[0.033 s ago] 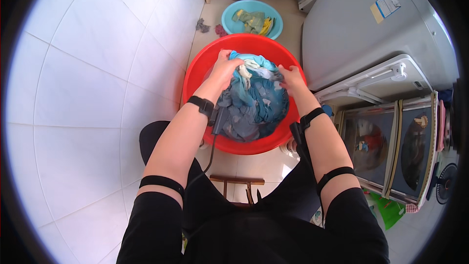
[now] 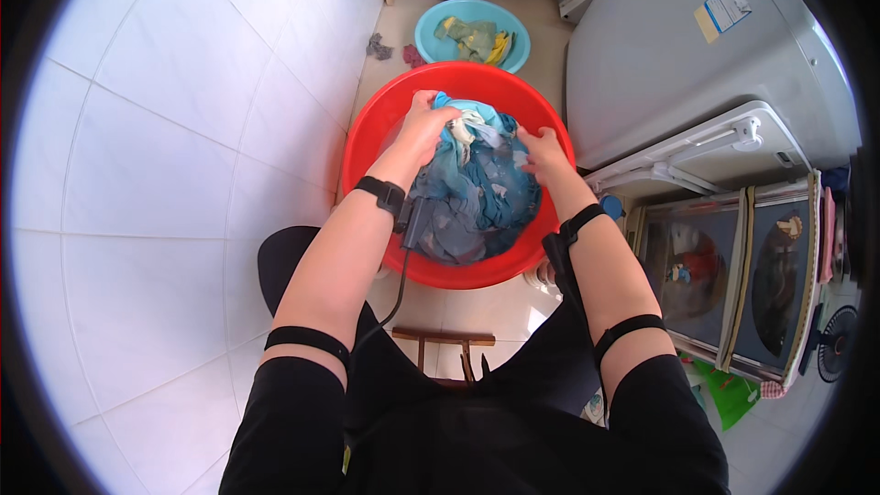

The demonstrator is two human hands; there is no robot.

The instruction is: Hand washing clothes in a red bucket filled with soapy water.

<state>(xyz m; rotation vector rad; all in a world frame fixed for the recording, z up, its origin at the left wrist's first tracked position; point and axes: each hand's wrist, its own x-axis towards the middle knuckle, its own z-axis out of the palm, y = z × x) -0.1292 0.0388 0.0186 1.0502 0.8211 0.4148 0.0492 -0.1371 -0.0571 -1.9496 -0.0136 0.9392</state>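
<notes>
A red basin [image 2: 365, 133] in front of me holds water and a heap of wet blue and grey clothes [image 2: 490, 188]. At the far left of the heap my left hand [image 2: 424, 128] is closed on a light blue garment [image 2: 481, 113], its thumb lying over the cloth. A white, twisted part of the cloth shows beside that thumb. On the right side my right hand [image 2: 545, 155] grips the heap's edge with bent fingers and thumb. The fingertips there are partly hidden against the cloth.
Behind the red basin stands a light blue basin [image 2: 427, 41] with green and yellow cloths. Small dark rags [image 2: 378, 48] lie by the tiled wall [image 2: 151, 174]. A grey appliance [image 2: 660, 46] and a cabinet [image 2: 692, 261] stand to the right; a wooden stool [image 2: 445, 338] is below.
My right hand has shifted slightly, and the bunched dark cloth at its fingertips has dropped from sight. The grey cloth at the near side sits a little lower in the water.
</notes>
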